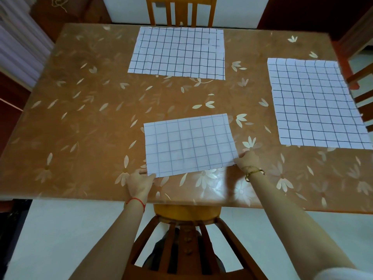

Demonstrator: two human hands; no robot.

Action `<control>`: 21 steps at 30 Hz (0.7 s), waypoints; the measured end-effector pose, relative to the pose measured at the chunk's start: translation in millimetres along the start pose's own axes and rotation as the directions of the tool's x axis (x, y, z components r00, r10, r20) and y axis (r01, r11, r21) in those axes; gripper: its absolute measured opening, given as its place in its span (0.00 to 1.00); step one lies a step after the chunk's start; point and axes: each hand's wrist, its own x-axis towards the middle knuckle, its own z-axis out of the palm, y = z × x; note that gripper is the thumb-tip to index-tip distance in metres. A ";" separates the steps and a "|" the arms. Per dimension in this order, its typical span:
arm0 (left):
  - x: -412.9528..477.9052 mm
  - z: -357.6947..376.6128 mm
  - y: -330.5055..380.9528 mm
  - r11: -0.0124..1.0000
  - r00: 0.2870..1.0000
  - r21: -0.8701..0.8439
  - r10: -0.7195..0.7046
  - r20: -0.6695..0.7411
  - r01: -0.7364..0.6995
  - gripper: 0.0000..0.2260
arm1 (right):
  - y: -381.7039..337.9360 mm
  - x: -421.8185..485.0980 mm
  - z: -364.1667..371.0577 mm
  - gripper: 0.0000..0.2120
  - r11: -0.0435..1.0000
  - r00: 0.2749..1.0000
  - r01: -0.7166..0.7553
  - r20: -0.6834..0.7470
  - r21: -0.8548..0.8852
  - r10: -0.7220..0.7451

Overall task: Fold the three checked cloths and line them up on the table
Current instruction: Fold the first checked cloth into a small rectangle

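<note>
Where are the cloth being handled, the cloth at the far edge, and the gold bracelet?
Near cloth (189, 144): head view, middle of its top face.
Far cloth (178, 52): head view, centre of the grid.
Gold bracelet (254, 172): head view, band on the right wrist.

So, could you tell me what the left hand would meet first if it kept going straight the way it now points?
The left hand already pinches the near-left corner of the nearest checked cloth. Pushed straight on, away from the person, it would slide across that cloth; beyond it lies bare table, then probably the far cloth.

We record three white cloths (189, 144) with dark grid checks; desk (80, 118) covering orange-brown with pale cream flower and leaf print.
</note>
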 end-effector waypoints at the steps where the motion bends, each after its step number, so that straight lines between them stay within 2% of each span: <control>1: 0.4 0.9 -2.8 1.000 1.000 0.014 0.008 -0.008 -0.008 0.14 | 1.5 1.0 1.3 0.13 1.000 1.000 0.005 -0.012 0.011 -0.005; 3: -0.7 2.1 -7.1 0.999 0.999 0.035 0.032 -0.039 -0.031 0.16 | 4.7 3.0 4.9 0.19 1.000 0.999 0.017 -0.045 0.016 -0.016; 6: -4.1 3.7 -8.0 0.998 0.996 0.036 0.047 -0.076 -0.044 0.16 | 7.7 5.9 9.4 0.20 1.000 0.998 -0.003 -0.064 -0.006 0.003; 10: -3.5 5.8 -4.1 0.999 0.997 0.015 0.033 -0.073 -0.032 0.15 | 10.8 7.6 15.7 0.17 1.000 0.997 -0.015 -0.079 -0.011 0.014; 14: -1.3 10.3 -2.8 1.000 0.999 0.017 0.025 -0.027 -0.025 0.13 | 12.6 6.2 20.2 0.07 0.999 0.998 -0.043 -0.050 0.001 0.043; 18: 0.3 14.0 -4.3 1.000 0.999 0.001 0.024 -0.032 -0.024 0.08 | 10.9 -0.4 18.1 0.13 0.998 0.999 -0.053 0.000 0.047 0.053; 21: -2.7 8.6 -4.9 1.000 0.998 -0.018 0.021 -0.060 -0.022 0.10 | 11.3 -11.6 16.0 0.17 1.000 0.999 -0.031 0.041 0.005 0.031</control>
